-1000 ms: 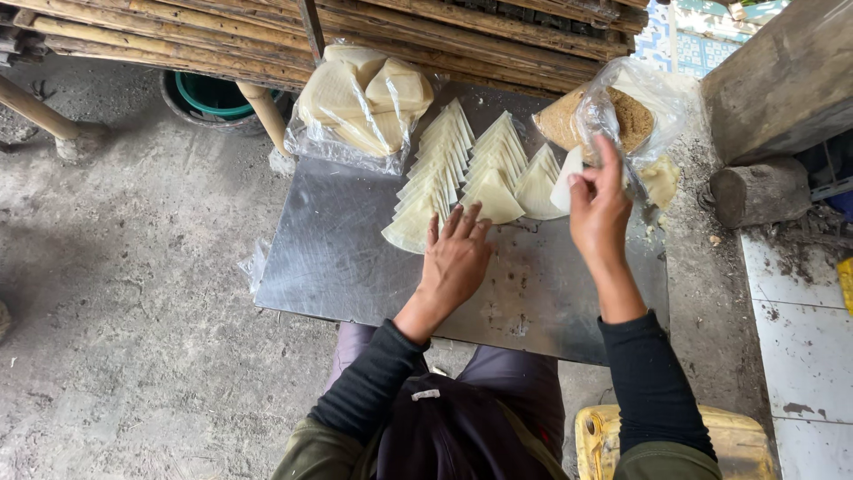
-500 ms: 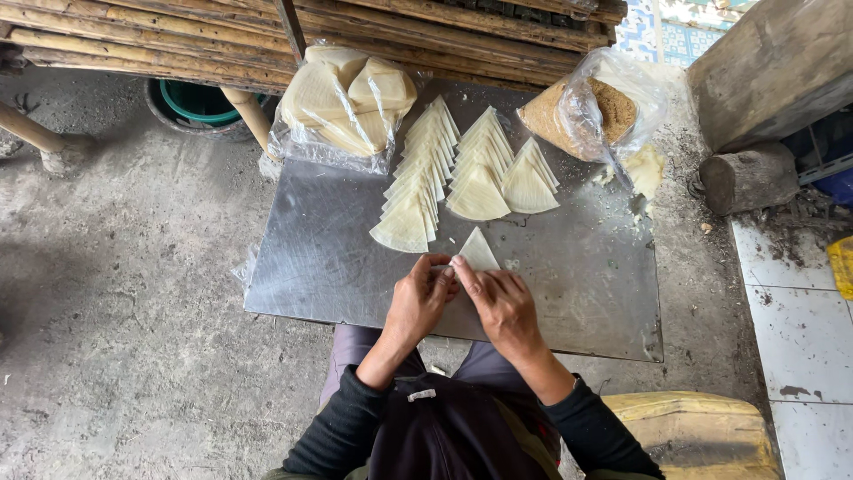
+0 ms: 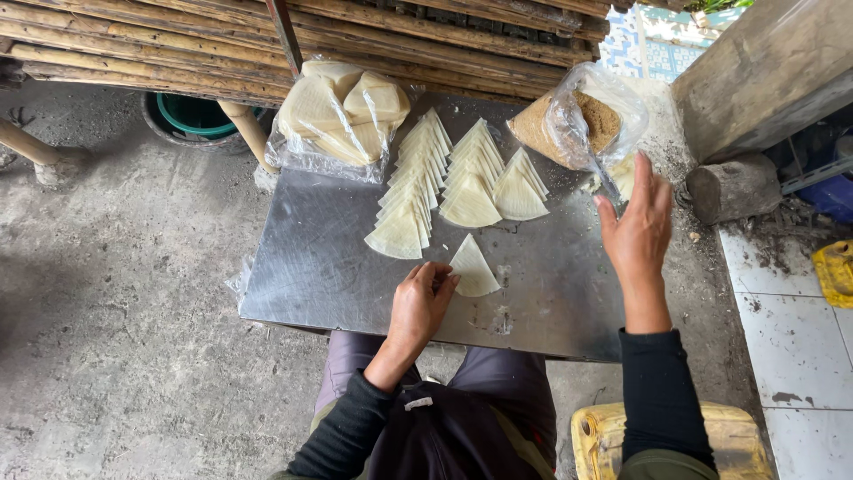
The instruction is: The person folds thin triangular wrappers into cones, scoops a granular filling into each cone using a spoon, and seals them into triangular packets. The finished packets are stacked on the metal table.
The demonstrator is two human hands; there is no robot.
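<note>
A single pale triangular dough piece [image 3: 473, 267] lies on the metal sheet [image 3: 320, 276] in front of me. My left hand [image 3: 419, 304] rests beside it, fingertips touching its lower left edge. My right hand [image 3: 638, 227] is raised with fingers spread, reaching toward the clear plastic bag [image 3: 577, 120] of brown crumbly filling at the sheet's far right, and holds nothing. Rows of overlapping folded triangles [image 3: 444, 182] cover the far middle of the sheet.
A plastic bag of stacked pale wrappers [image 3: 342, 111] sits at the sheet's far left corner. Bamboo poles [image 3: 178, 53] run along the back, with a green bucket [image 3: 191, 116] beneath. A wooden block [image 3: 733, 187] and a yellow jerrycan [image 3: 666, 440] are at the right.
Both hands were together on a triangle near me. Now the triangle lies on the sheet under my left fingertips, and my right hand has swung out toward the filling bag.
</note>
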